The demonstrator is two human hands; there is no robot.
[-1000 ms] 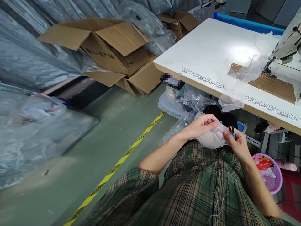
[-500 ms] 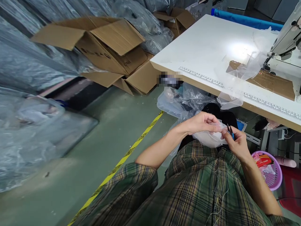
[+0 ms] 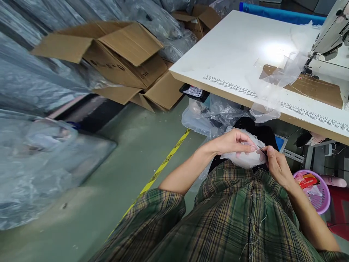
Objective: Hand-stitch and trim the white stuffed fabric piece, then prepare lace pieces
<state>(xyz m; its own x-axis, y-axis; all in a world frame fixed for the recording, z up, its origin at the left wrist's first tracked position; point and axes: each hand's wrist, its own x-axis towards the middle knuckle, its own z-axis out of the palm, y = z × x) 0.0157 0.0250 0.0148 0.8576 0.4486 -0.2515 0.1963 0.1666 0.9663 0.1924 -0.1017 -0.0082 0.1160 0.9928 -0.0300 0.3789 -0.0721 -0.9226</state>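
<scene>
boxes: open cardboard boxes [image 3: 120, 54] are sitting far left on the floor, well away from the hands, so not really in play

left hand [image 3: 234, 143]: it's curling shut over the top of a pale sheer fabric piece [image 3: 247, 159], fingers pinching it from above

fabric piece: it's lying low in the lap, just above the plaid shirt [image 3: 231, 218], right between the two hands and touching both. Its long side is running roughly left to right, hand to hand

snips [image 3: 262, 150]: a thin dark tip is poking out of the right fist, pointing up and left toward the left fingertips, looking like it's meeting the fabric's right end

right hand [image 3: 276, 165]: it's closed tight around the snips, sitting just right of the fabric

nearer hand: the left one is covering most of the piece, the right is only reaching its edge

table [image 3: 231, 47]: it's standing above and behind the hands, sewing machine [image 3: 329, 32] at the far right

basket [image 3: 317, 191]: a pink one is sitting down low on the right
</scene>
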